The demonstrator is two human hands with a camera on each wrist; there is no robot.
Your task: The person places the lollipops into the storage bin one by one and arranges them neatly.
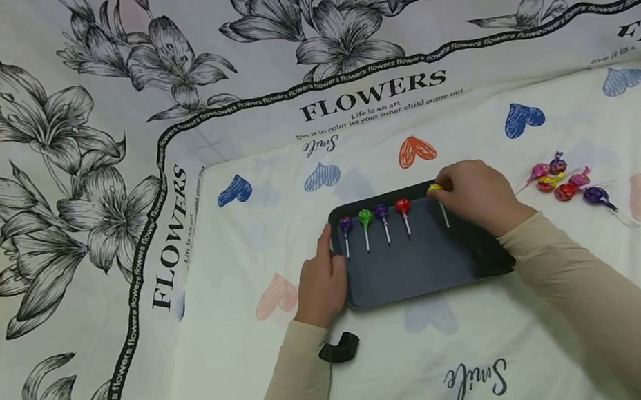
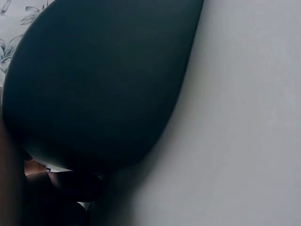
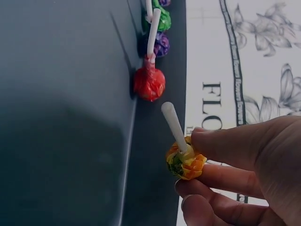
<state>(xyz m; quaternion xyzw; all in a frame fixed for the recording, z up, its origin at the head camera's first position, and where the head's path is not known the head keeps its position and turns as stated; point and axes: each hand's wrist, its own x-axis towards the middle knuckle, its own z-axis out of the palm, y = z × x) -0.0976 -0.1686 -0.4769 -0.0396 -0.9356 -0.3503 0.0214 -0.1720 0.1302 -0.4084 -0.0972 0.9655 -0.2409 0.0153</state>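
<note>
My right hand (image 1: 479, 194) pinches a yellow lollipop (image 3: 186, 164) by its wrapped head, between thumb and fingers, at the far side of a dark grey tray (image 1: 410, 273). Its white stick points toward the near side of the tray. Along the far edge, left of it, lie a purple lollipop (image 1: 346, 225), a green lollipop (image 1: 366, 216), a second purple lollipop (image 1: 382, 210) and a red lollipop (image 1: 402, 206), sticks all toward me. My left hand (image 1: 323, 285) grips the tray's left edge; its fingers are mostly in shadow in the left wrist view.
Right of the tray lies a loose cluster of several wrapped lollipops, among them a red lollipop (image 1: 566, 192) and a dark purple lollipop (image 1: 597, 195). A black strap piece (image 1: 340, 348) shows by the left wrist. Beneath everything is a white cloth (image 1: 382, 393) printed with hearts.
</note>
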